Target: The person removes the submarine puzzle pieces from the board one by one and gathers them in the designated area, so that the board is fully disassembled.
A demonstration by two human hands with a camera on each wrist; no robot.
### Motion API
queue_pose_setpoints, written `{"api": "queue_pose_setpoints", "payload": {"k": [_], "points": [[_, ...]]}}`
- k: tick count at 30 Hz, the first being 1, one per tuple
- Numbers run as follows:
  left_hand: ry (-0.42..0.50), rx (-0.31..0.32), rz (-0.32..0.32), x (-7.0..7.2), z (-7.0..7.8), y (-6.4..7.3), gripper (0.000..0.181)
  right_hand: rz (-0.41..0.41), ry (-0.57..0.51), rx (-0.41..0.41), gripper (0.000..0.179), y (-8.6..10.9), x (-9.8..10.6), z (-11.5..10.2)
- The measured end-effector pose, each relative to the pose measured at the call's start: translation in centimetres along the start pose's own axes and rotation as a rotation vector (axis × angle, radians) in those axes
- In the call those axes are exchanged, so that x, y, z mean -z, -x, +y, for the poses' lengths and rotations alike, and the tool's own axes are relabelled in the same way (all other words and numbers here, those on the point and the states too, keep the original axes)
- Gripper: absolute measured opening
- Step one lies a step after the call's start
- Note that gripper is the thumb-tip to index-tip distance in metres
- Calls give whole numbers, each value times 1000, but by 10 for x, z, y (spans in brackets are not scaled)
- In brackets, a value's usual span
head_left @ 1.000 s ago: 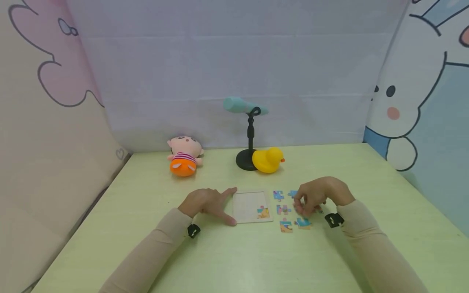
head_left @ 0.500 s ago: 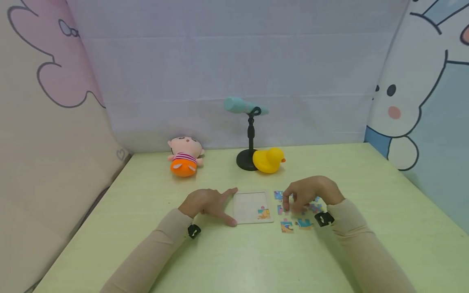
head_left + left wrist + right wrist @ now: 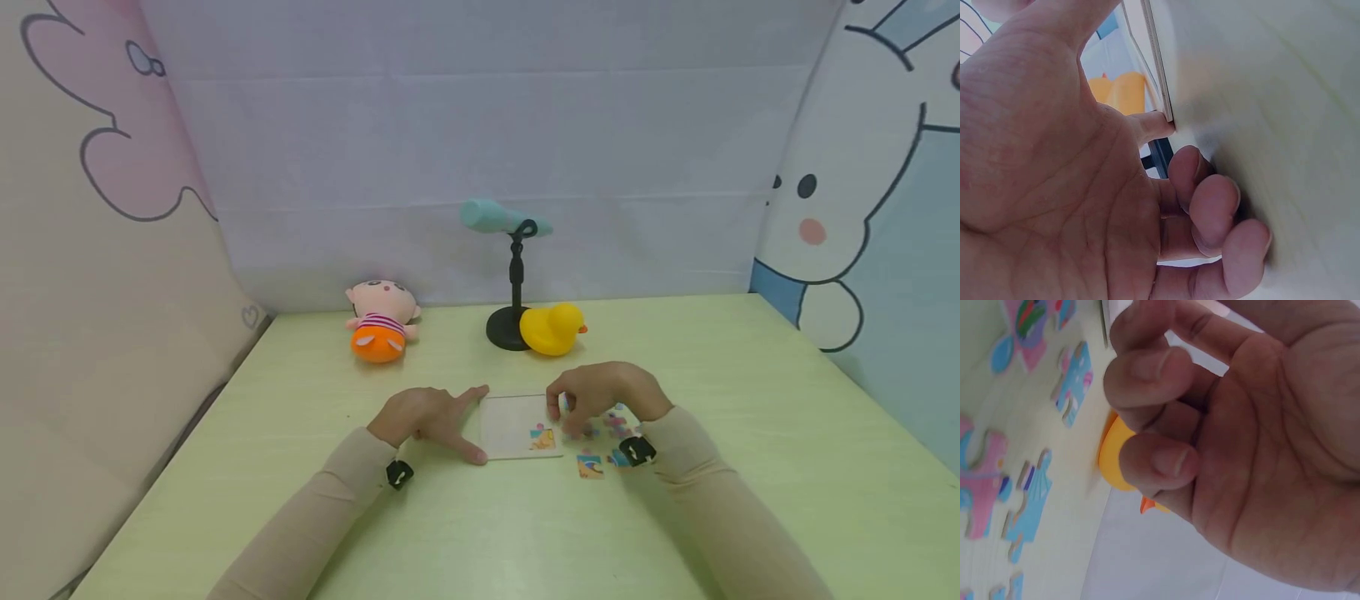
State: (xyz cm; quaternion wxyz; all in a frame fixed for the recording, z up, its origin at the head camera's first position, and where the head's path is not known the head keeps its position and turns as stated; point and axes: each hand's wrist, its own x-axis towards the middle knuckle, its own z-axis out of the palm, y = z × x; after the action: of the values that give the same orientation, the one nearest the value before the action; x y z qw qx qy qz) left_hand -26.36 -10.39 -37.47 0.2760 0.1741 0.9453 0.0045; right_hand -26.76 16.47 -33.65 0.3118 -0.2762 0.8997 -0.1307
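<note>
A shallow white puzzle tray (image 3: 517, 417) lies on the table, one picture piece (image 3: 542, 439) set in its near right corner. My left hand (image 3: 431, 419) spreads thumb and index finger along its left side, their tips at the two left corners. In the left wrist view, the index fingertip meets the tray's edge (image 3: 1160, 69) while the other fingers curl loosely over the table. My right hand (image 3: 603, 393) is at the tray's right edge, thumb and index finger brought together on a puzzle piece mostly hidden by the fingers. Loose puzzle pieces (image 3: 1029, 503) lie under and beside it.
Behind the tray a yellow toy duck (image 3: 552, 328) sits against the black stand (image 3: 516, 287) holding a mint-green cylinder (image 3: 491, 216). To their left lies a plush doll (image 3: 380, 321) in orange. Another loose piece (image 3: 590, 467) lies at the tray's near right.
My right hand has moved left from among the loose pieces to the tray's right edge, uncovering pieces on the right. My left hand stays at the tray's left corners.
</note>
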Motion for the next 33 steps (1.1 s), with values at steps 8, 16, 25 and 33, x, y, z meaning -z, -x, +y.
{"api": "queue_pose_setpoints", "payload": {"k": [8, 16, 25, 33], "points": [[19, 17, -7, 1, 1, 1, 115, 24, 29, 10, 23, -9, -4, -14], [22, 15, -6, 1, 1, 2, 114, 7, 24, 9, 21, -11, -5, -15], [30, 20, -7, 1, 1, 3, 113, -15, 2, 33, 17, -10, -4, -13], [32, 19, 2, 1, 0, 3, 113, 11, 15, 51, 15, -12, -6, -15]]}}
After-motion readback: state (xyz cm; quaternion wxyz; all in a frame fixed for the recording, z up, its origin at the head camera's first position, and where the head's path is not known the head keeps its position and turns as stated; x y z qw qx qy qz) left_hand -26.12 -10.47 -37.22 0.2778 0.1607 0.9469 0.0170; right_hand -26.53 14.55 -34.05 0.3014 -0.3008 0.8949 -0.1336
